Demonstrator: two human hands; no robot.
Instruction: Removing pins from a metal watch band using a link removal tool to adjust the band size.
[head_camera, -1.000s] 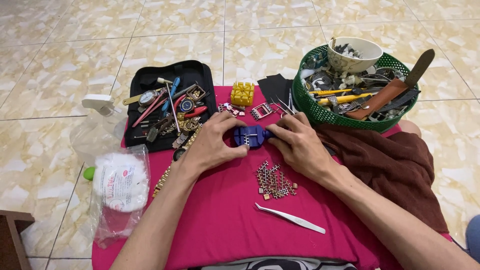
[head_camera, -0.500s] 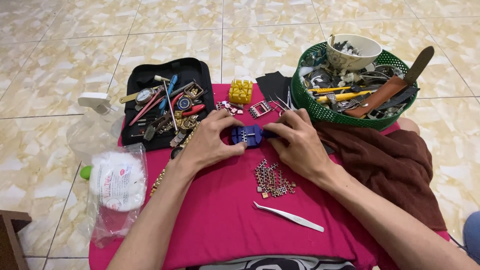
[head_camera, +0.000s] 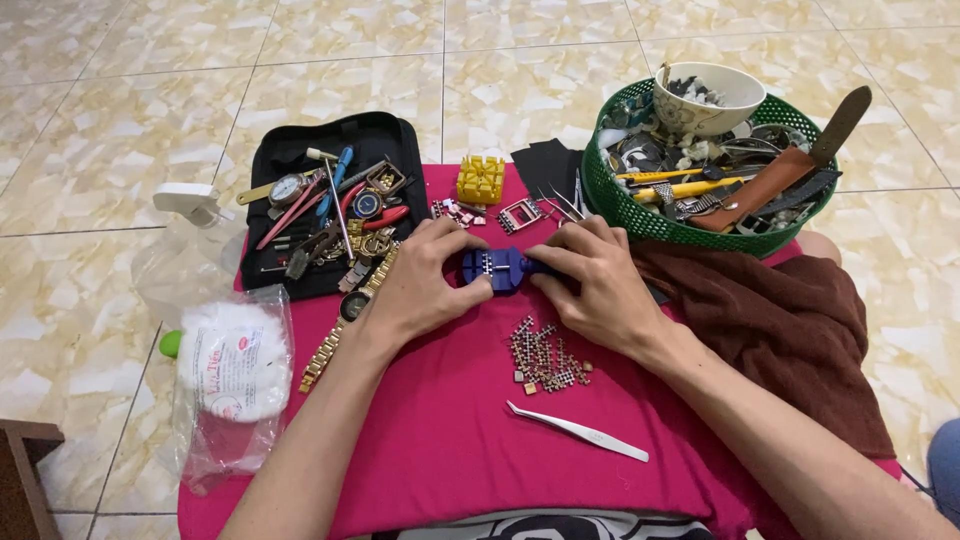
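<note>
**Both hands on a small blue tool over a pink cloth**

A pale marbled tile floor (head_camera: 330, 60) filled the head view, and on it lay a bright pink cloth (head_camera: 450, 430) that served as the working surface. A dark brown towel (head_camera: 790, 330) was bunched on the cloth's right side. Behind the towel stood a round green basket (head_camera: 610, 200) crowded with tools, straps and a cream bowl (head_camera: 715, 100). At the far left corner of the cloth an open black tool case (head_camera: 385, 135) held a watch, pliers and small drivers. A clear plastic bag (head_camera: 235, 380) with white padding inside lay on the floor at the cloth's left edge.

Near the middle of the cloth, the left hand (head_camera: 420, 285) and the right hand (head_camera: 595, 280) met on a small blue tool (head_camera: 495, 268). Each grip was clenched on one end of it, the left-hand fingers curled around the left end and the right-hand fingers pinching the right end, the tool resting low against the cloth between them.

A gold watch bracelet (head_camera: 330, 345) ran under the left wrist. A small yellow block (head_camera: 481, 180) sat beyond the hands. A heap of loose metal links (head_camera: 545, 358) lay just beside the right wrist, and white tweezers (head_camera: 580, 432) lay nearer the person, apart from the links.
</note>
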